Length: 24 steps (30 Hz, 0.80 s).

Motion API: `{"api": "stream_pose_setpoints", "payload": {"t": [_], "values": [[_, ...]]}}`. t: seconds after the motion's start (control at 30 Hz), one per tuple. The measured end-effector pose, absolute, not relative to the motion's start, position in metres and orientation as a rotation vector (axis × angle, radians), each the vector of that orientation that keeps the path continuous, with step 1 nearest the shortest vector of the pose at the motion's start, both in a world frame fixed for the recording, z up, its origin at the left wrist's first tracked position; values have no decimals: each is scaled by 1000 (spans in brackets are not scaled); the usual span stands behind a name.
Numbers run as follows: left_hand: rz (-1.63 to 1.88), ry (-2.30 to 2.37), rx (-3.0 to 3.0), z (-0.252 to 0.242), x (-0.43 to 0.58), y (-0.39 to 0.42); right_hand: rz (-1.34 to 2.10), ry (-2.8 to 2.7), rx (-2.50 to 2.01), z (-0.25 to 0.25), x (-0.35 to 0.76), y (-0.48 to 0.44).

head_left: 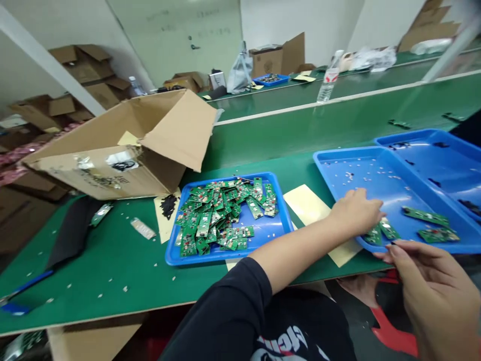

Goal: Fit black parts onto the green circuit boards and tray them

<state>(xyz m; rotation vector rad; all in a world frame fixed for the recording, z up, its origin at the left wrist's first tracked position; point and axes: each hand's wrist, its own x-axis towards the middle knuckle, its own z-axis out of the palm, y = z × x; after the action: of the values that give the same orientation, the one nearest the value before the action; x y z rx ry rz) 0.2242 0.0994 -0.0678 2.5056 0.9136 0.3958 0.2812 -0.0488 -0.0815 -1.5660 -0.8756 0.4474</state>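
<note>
Along the green bench (120, 250), an open cardboard box (97, 173) stands behind the heaped blue tray (263, 228), its flap (184, 128) crowding that side. The speckled blue tray (391, 188) sits near the edge, probably for easy reach. Over its near corner bends the left hand (356, 211), fingertips hidden; whether they clasp the circuit boards (389, 229) there, I cannot tell. The right hand's (432, 281) thumb and forefinger meet on a small dark piece (393, 243), presumably for fine control.

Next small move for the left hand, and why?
Probably pick up one board and bring it to the right hand: the left hand is over boards near the blue tray's near edge, and the right, close by, seems to pinch a small dark piece.
</note>
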Motion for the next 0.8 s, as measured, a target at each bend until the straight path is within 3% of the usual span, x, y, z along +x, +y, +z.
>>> {"api": "stream_pose_setpoints", "payload": {"t": [0.3,0.5,0.8], "values": [[147,1569,2529,-46,59,109,628,-961,-1498,-95,260,-26],[35,1459,2595,-58,13,131,760,-988,-1414,-93,238,-12],[535,1284,2560,-69,-8,127,940,-1005,-1328,-93,217,3]]}}
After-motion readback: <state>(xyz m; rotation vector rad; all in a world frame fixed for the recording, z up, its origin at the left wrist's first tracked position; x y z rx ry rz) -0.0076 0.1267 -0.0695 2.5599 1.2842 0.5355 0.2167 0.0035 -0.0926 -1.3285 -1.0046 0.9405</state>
